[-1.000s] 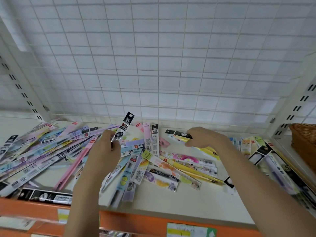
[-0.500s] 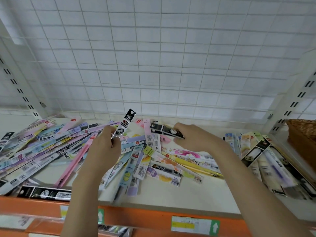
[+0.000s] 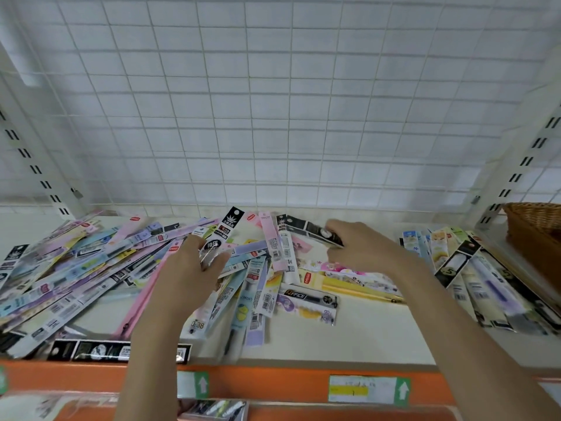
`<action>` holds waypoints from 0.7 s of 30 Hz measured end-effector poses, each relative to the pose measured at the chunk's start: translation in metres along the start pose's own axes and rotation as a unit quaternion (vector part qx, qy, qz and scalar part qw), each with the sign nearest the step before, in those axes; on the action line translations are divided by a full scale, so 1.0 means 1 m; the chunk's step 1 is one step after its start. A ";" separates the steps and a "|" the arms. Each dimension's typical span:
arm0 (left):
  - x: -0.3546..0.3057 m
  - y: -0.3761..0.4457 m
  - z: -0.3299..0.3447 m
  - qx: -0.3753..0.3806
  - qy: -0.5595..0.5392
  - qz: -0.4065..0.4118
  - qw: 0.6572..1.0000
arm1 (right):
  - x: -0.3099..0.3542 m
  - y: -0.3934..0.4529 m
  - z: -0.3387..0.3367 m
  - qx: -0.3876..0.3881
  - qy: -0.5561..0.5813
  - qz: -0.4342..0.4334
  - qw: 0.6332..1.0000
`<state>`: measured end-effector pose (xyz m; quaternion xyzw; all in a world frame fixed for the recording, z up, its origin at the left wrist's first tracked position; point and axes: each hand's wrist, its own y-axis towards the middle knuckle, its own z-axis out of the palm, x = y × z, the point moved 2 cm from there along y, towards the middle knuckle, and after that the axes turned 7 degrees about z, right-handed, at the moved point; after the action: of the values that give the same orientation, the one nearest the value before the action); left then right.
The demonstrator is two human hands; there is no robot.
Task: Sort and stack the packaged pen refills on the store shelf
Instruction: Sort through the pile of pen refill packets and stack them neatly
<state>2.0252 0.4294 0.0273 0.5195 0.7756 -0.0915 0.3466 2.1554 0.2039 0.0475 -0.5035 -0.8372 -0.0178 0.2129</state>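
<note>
On the shelf (image 3: 364, 338), mid-pile: a black pack (image 3: 315, 230) has been lifted clear of the loose refills (image 3: 264, 284) by the right hand (image 3: 361, 247) within the last second and carried a little leftward. One matching black pack (image 3: 223, 235) is kept upright in the left hand (image 3: 189, 278). Judged: black packs are being gathered into one set; most of the sorting remains. Both hands are closed, each clamped on its own pack, palms down, forearms reaching in over the orange shelf edge (image 3: 273, 381), hands near but apart. Sorted rows (image 3: 473, 268) lie at right.
</note>
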 end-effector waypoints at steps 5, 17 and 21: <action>0.013 -0.001 0.001 0.008 0.005 0.016 1.000 | -0.007 -0.007 -0.003 -0.003 -0.052 0.039 0.998; 0.036 -0.005 -0.006 0.019 0.000 0.047 0.999 | -0.005 -0.019 0.028 0.009 -0.073 0.116 0.991; 0.040 -0.003 -0.007 0.013 -0.007 0.055 0.998 | 0.004 -0.023 0.015 -0.077 -0.020 0.111 0.991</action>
<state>2.0109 0.4612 0.0070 0.5650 0.7424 -0.0859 0.3495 2.1292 0.1993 0.0392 -0.6086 -0.7762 -0.0479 0.1574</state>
